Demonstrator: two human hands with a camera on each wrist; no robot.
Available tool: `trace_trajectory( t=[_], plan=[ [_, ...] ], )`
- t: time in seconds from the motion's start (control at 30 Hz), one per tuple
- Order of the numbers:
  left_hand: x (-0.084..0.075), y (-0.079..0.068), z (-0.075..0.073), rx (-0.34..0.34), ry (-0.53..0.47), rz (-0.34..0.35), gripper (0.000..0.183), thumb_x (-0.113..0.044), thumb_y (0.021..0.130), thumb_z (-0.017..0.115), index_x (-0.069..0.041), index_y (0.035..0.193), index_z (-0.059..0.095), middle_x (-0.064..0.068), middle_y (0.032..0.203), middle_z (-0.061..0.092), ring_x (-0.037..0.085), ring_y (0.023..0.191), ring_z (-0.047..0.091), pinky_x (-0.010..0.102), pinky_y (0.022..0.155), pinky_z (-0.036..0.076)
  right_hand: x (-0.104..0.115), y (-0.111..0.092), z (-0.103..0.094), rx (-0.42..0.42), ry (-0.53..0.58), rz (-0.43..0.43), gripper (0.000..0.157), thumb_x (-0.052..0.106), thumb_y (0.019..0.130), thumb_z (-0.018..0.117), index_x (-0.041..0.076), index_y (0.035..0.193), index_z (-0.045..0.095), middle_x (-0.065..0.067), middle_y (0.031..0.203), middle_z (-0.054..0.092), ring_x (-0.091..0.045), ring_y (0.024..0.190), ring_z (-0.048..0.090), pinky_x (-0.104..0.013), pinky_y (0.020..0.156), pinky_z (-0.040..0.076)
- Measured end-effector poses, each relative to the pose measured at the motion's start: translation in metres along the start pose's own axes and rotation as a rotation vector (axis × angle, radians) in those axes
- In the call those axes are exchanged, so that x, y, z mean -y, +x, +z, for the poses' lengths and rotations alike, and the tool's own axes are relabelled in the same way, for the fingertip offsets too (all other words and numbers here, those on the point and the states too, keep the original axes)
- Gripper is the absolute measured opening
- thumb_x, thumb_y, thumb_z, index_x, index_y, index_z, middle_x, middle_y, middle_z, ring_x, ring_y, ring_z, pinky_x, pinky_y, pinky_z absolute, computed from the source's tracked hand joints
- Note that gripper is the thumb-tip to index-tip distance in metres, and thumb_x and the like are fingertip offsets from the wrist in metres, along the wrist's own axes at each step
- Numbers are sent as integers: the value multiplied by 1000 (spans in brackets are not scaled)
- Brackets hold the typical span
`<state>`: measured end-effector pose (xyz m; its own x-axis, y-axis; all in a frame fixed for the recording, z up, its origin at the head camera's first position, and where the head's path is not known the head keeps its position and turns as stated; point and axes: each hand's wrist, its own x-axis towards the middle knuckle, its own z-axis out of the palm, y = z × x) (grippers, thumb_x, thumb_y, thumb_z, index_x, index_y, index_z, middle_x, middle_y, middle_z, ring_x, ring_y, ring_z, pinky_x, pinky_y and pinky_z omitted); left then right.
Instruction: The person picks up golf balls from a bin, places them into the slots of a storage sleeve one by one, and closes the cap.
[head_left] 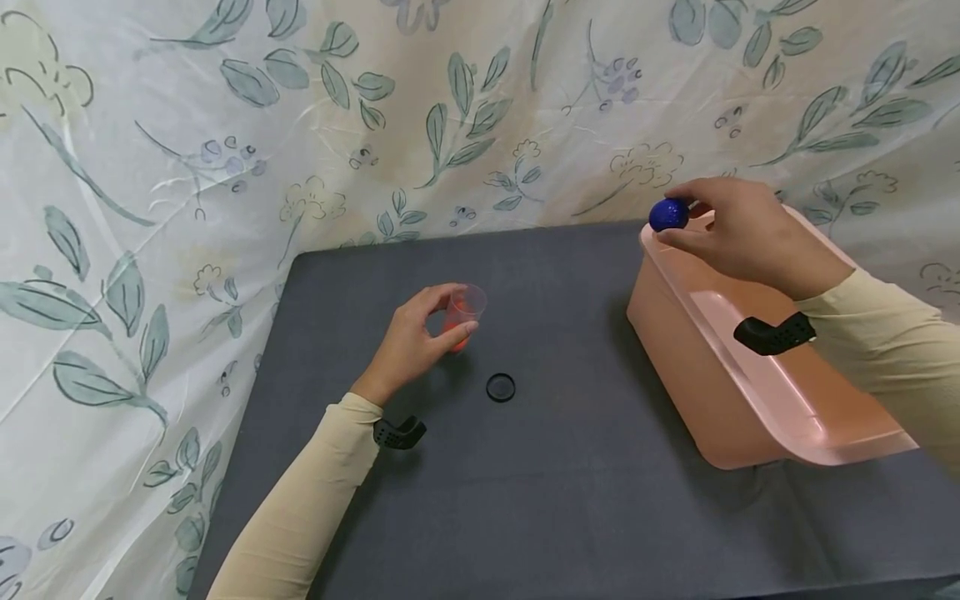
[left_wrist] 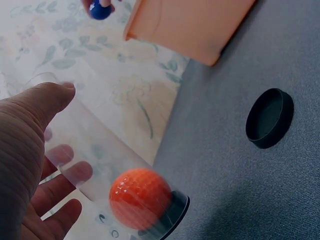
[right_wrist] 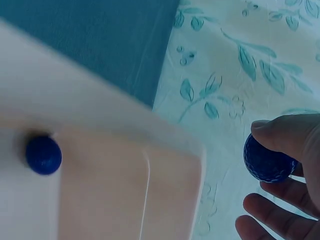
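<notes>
My left hand (head_left: 412, 340) grips a clear plastic tube (head_left: 468, 302) near its top. Inside at the bottom lies an orange golf ball (left_wrist: 140, 198), and a black cap closes the tube's lower end. Between thumb and fingers my right hand (head_left: 757, 233) pinches a blue golf ball (head_left: 668, 215) above the far end of a pink bin (head_left: 675, 375). A second blue ball (right_wrist: 43, 154) shows inside the bin in the right wrist view. On the table, just right of the tube, a round black lid (head_left: 500, 387) lies with its hollow side up.
A dark grey cloth covers the table (head_left: 562, 508). The pink bin stands along its right side, its wide rim raised above the tabletop. Behind and to the left hangs a leaf-patterned curtain (head_left: 465, 108), close to the table's edges.
</notes>
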<state>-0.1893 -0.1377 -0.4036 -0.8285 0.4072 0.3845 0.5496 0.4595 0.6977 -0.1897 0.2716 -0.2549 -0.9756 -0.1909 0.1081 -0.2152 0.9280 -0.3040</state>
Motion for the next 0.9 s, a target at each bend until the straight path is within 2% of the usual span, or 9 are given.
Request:
trace_trajectory(
  t=[0.2,0.47,0.7,0.9],
  plan=[
    [-1,2,0,-3,1,-2,57,-26,92,82,-13,142,59,5,126,66,20,122,64,48,110,53,16,2,7,25,71,13,62,32,98,72,4,150,52,-28,135,61,-48,118,59,-58,81,62],
    [-2,1,0,3,5,5,57,-30,93,80,-12,143,59,5,127,66,20,122,64,45,111,53,38,3,18,42,161,-33,58,31,99,71,6,148,54,-21,137,61,-40,121,60,-60,95,57],
    [-1,2,2,4,-5,9,58,-30,93,81,-10,143,59,6,127,65,21,122,63,48,110,53,55,4,31,35,238,-93,52,27,97,75,10,144,59,-17,131,65,-35,115,64,-55,89,61],
    [-2,3,1,8,1,15,57,-30,93,80,-14,143,59,5,127,66,20,122,63,49,110,53,67,4,40,54,271,-120,53,27,96,76,10,144,59,-15,131,66,-34,115,66,-55,94,60]
  ],
)
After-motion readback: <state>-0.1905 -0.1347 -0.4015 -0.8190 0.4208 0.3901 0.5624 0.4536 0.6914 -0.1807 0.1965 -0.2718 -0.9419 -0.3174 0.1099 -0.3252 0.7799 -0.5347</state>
